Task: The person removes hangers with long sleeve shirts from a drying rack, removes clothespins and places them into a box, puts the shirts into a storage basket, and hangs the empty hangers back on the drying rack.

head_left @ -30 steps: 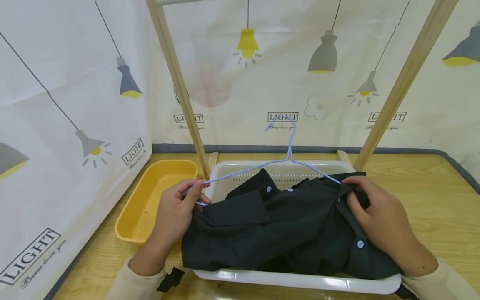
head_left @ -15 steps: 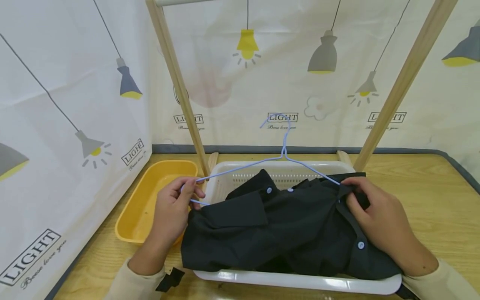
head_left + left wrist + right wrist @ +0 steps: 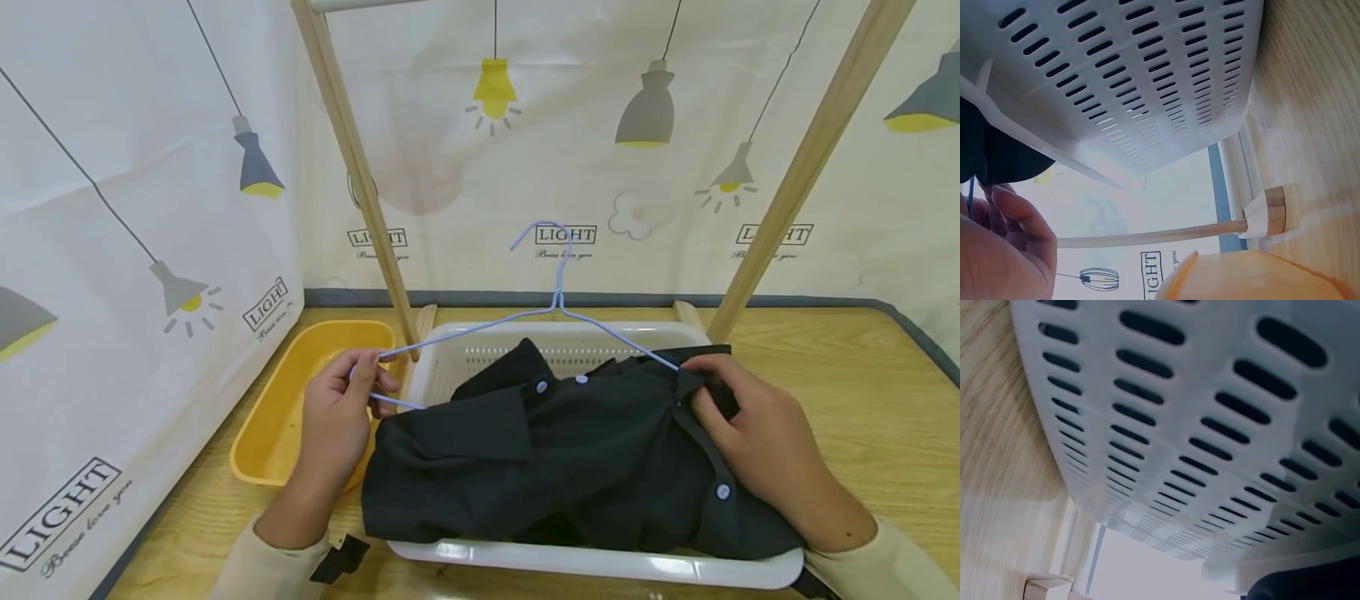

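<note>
A light-blue wire hanger point(image 3: 558, 307) stands hook up over a black buttoned shirt point(image 3: 465, 483) with pale buttons. My left hand point(image 3: 337, 412) pinches the hanger's left end, beyond the shirt's edge. The hanger's lower bar runs from there in behind the shirt. My right hand point(image 3: 757, 433) pinches the shirt's cloth where the hanger's right arm meets it, and the cloth hides that end. In the left wrist view, the curled left hand point(image 3: 1007, 244) is at the lower left, beside dark cloth point(image 3: 1016, 156). My right hand is out of sight in the right wrist view.
Under the shirt is a white slotted basket point(image 3: 600, 562). Left of it sits a yellow tray point(image 3: 258, 454). Behind the basket rises a rack with wooden posts point(image 3: 360, 167) and a pale top bar. All stand on a wood-grain table point(image 3: 862, 375), before a lamp-print backdrop.
My left hand has drawn the hanger to the left and slightly up, so its hook has shifted left and more lower bar shows. The right hand and shirt have hardly moved.
</note>
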The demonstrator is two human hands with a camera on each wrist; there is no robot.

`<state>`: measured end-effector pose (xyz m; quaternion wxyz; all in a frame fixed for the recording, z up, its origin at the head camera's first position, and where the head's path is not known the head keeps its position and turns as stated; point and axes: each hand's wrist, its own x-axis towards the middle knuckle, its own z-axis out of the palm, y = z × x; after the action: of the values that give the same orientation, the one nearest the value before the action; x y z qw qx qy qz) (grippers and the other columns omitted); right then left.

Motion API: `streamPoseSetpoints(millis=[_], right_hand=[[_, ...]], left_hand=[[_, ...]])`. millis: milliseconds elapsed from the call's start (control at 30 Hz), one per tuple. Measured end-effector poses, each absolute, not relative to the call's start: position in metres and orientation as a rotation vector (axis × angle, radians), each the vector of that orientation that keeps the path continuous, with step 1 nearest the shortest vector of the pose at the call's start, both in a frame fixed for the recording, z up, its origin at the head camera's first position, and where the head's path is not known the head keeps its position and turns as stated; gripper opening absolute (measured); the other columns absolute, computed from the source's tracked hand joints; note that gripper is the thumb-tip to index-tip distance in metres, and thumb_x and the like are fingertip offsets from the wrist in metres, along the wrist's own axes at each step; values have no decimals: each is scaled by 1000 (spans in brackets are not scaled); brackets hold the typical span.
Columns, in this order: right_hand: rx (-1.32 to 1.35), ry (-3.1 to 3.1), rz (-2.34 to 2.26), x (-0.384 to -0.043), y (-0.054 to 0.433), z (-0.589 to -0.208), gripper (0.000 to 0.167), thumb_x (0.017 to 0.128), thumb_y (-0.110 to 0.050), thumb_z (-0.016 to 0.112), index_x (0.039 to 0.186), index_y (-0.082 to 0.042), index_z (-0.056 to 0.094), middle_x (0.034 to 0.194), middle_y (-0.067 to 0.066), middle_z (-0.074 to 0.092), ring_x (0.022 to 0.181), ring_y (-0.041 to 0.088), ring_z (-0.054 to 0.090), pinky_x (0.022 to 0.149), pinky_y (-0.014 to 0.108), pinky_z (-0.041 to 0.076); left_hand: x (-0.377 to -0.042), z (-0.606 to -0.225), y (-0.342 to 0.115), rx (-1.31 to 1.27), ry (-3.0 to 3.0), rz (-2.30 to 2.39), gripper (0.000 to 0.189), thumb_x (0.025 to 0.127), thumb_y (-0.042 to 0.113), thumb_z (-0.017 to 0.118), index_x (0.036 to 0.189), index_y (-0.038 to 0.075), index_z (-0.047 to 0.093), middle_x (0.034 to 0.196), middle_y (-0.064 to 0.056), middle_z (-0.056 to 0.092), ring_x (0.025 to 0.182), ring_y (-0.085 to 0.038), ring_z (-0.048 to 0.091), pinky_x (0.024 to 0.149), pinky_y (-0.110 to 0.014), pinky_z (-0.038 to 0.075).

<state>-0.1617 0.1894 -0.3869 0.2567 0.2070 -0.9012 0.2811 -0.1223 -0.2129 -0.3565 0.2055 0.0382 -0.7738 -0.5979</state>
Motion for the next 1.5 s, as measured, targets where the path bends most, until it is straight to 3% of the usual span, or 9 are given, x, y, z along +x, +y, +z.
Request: streamPoseSetpoints(millis=[233, 467, 800, 1067, 1267, 1500], right_hand=[[569, -2442, 760, -162, 190, -387, 28, 86, -2, 65, 114, -9, 64, 68, 0, 58, 52, 2, 38, 50, 24, 31], [569, -2438, 754, -163, 190, -387, 28, 86, -2, 65, 113, -10, 64, 75, 4, 65, 55, 4, 43, 52, 26, 35], [566, -2447, 746, -163, 189, -388, 27, 86, -4, 65, 112, -10, 65, 79, 5, 69, 60, 7, 51, 54, 29, 40], [569, -2448, 743, -163, 189, -388, 24, 86, -6, 66, 110, -11, 67, 81, 5, 71, 61, 6, 53, 55, 31, 43], [580, -2447, 723, -163, 189, -388, 22, 88, -8, 66, 108, -15, 70, 93, 8, 75, 73, 19, 67, 63, 38, 49], [587, -2445, 733, -163, 189, -389, 23, 88, -7, 67, 108, -16, 72, 101, 8, 75, 87, 27, 72, 73, 28, 46]], left_hand=[[-123, -355, -213, 156, -2139, -1651, 31, 104, 27, 53, 107, 0, 69, 73, 5, 64, 54, -11, 56, 55, -22, 52], [-124, -356, -216, 231, -2073, -1725, 33, 105, 28, 52, 108, -1, 67, 71, 4, 62, 51, -10, 52, 53, -21, 50], [-126, -352, -222, 366, -1954, -1848, 35, 106, 37, 47, 113, 7, 63, 74, 2, 59, 45, -11, 49, 44, -21, 43], [-127, -350, -226, 351, -1802, -1971, 31, 106, 39, 43, 110, 12, 57, 72, 3, 58, 44, -11, 47, 46, -21, 44], [-127, -349, -230, 314, -1650, -2044, 30, 106, 39, 42, 109, 11, 55, 69, 2, 54, 42, -12, 43, 45, -21, 43], [-127, -346, -232, 279, -1497, -2069, 33, 105, 39, 44, 113, 8, 53, 68, 1, 52, 41, -10, 40, 43, -18, 40]])
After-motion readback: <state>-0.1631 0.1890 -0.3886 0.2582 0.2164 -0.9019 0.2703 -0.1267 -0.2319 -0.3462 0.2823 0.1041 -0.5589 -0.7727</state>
